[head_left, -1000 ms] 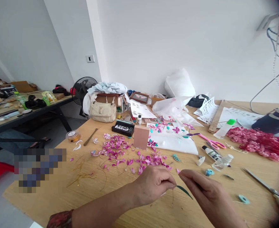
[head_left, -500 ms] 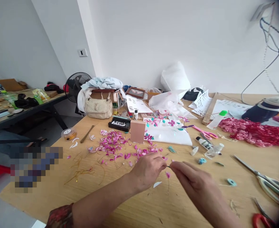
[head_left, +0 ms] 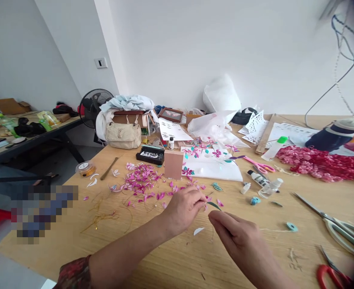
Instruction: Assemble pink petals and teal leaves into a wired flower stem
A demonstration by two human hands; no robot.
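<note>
My left hand [head_left: 186, 206] is pinched on a small dark green leaf [head_left: 214, 205], whose tip points right. Just below and right of the leaf, my right hand [head_left: 237, 230] has its fingers pressed together; what they hold, if anything, is hidden. Pink petals [head_left: 143, 176] lie in a loose heap beyond my left hand. A white petal piece [head_left: 198, 231] rests on the wood below the hands. The white sheet [head_left: 214, 172] with pink flowers and teal leaves lies farther back.
At the right lie large scissors [head_left: 324, 216], red-handled scissors [head_left: 330, 273], a teal tape roll [head_left: 291, 226] and small bottles [head_left: 271, 188]. Pink scissors [head_left: 259, 164] are farther back. A black box [head_left: 150, 155] and an upright pinkish block [head_left: 173, 164] stand behind the petals.
The hands have moved slightly apart, and the green leaf now shows between them. The view has shifted a little.
</note>
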